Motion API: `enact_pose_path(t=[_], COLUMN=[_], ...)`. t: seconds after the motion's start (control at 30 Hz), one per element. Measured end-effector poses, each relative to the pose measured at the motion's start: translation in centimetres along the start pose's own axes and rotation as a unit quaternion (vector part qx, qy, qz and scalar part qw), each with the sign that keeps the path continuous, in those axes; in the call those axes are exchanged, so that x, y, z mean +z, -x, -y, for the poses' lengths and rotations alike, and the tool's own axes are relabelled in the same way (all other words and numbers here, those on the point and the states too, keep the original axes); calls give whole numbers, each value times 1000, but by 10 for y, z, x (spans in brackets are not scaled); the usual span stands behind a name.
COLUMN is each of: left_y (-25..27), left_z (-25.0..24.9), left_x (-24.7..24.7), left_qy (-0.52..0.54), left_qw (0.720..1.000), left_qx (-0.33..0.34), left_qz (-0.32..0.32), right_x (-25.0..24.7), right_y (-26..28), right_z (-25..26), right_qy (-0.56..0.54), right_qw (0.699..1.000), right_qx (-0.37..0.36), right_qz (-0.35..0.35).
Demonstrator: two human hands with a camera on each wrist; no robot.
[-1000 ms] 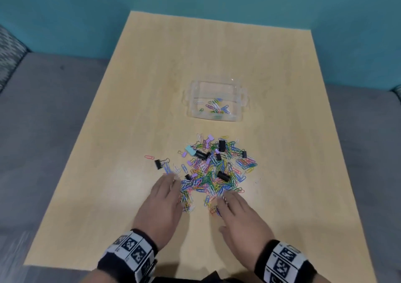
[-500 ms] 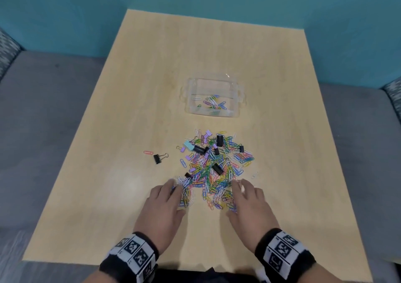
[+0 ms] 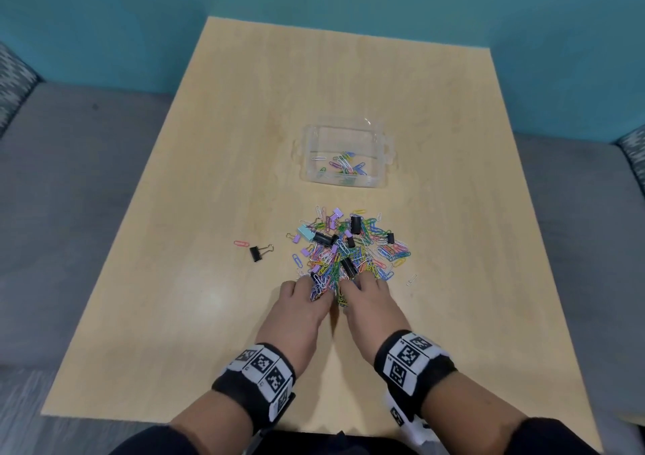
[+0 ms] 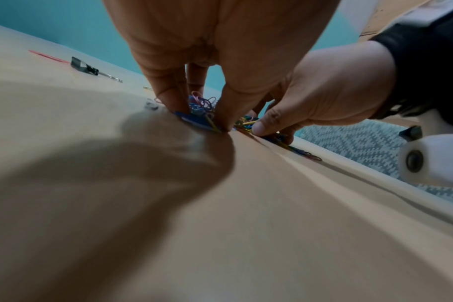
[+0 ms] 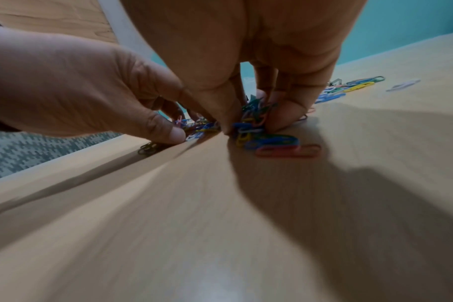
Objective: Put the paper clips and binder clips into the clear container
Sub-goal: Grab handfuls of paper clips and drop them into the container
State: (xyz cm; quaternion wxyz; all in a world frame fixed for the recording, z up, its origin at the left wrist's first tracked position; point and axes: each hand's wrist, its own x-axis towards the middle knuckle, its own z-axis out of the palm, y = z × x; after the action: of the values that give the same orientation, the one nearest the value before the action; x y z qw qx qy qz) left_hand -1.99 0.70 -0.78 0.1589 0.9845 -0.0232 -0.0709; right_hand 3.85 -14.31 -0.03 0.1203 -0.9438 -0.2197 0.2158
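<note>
A heap of coloured paper clips and black, purple and mint binder clips (image 3: 352,245) lies mid-table. Beyond it stands the clear container (image 3: 384,147) with several paper clips in it. My left hand (image 3: 309,292) and right hand (image 3: 356,288) meet side by side at the heap's near edge. Each has its fingers and thumb curled round a clump of paper clips on the tabletop. The left wrist view shows the left hand's clump (image 4: 201,106) pinched, with the right hand (image 4: 323,92) beside it. The right hand's clump (image 5: 255,116) shows in the right wrist view.
A lone black binder clip (image 3: 259,252) and a red paper clip (image 3: 241,243) lie left of the heap. One white paper clip (image 3: 412,279) lies to its right. The wooden table (image 3: 174,280) has grey sofa cushions on both sides and a teal wall behind.
Both hands have slid inward from the heap's two near corners until they meet, raking clips together. Their fingers went from flat to curled round clips.
</note>
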Motion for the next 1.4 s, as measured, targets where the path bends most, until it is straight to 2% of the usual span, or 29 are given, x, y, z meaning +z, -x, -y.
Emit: enact_pose_path(t=[0.3, 0.47, 0.6, 0.67, 0.73, 0.83, 0.9, 1.03, 1.1, 1.17, 1.23, 1.4], left_y=[-1, -4, -10, -12, -15, -18, -23, -52, -80, -115, -153, -228], left_z=[17, 22, 20, 22, 25, 27, 29, 26, 26, 29, 32, 34], left_x=[-7, -12, -26, -33, -39, -55, -67, -96, -109, -120, -127, -127], left_qy=[-20, 73, 201, 257, 339, 503, 569, 658, 684, 684, 656, 555], left_qw=[1000, 996, 970, 951, 912, 805, 752, 682, 664, 672, 704, 789], left_qx=[-16, -57, -135, -171, -231, -311, -328, -311, -298, -282, -271, -255], left_qz=[19, 11, 8, 9, 21, 46, 61, 66, 40, 14, -16, -65], right_x=[-6, -17, -29, -36, -40, -52, -61, -94, -116, -139, -159, -181], right_y=[1, 1, 1, 0, -1, -4, -8, -33, -57, -86, -117, -184], right_z=[-9, -14, -18, -20, -23, -30, -34, -40, -40, -39, -37, -27], right_qy=[3, -15, -135, -262, -382, -484, -526, -593, -611, -611, -587, -442], right_qw=[1000, 1000, 988, 956, 905, 847, 819, 781, 773, 779, 800, 889], right_qx=[-19, 18, 70, 129, 181, 196, 191, 156, 134, 119, 116, 120], right_qz=[-17, -11, 0, 25, 49, 102, 128, 123, 104, 79, 44, -24])
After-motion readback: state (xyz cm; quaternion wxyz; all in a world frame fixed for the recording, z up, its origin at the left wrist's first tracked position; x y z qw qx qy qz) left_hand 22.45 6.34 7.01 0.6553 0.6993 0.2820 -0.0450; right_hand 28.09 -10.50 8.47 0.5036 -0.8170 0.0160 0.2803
